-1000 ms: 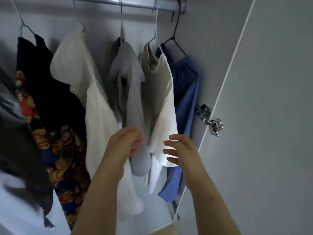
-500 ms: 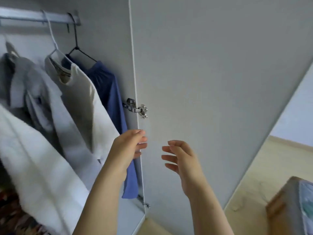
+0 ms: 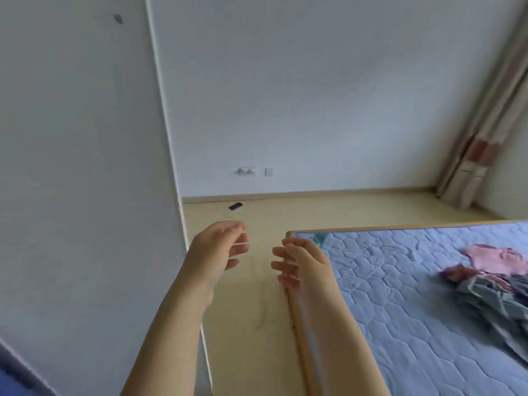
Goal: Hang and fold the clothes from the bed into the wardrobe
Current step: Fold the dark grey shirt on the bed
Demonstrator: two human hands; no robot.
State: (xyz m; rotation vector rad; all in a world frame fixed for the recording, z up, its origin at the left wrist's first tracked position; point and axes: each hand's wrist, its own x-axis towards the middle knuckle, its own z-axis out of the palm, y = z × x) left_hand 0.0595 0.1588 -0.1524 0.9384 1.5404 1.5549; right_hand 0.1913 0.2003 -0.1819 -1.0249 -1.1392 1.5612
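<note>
Reaching out in front of the body, the left hand (image 3: 221, 248) and the right hand (image 3: 301, 264) are hovering palms facing each other, fingers loosely spread and slightly bent, and neither is holding anything. Both are hanging over the bare floor (image 3: 257, 310) beside the corner of the bed (image 3: 400, 295), with the right one just crossing that corner in the view. The clothes (image 3: 491, 278) are lying in a rumpled heap of pink and grey pieces at the far right of the mattress, well apart from both hands. A wardrobe door (image 3: 80, 167) is filling the left side, close beside the left forearm.

Judging from this, the next garment is waiting to be fetched. The heap looks tangled, so grabbing one piece could be dragging others along and spilling them off the mattress edge. Limp fabric may also be slipping from a loose pinch on the way back. The open door is standing close enough that a swinging elbow or trailing sleeve might be catching it.
</note>
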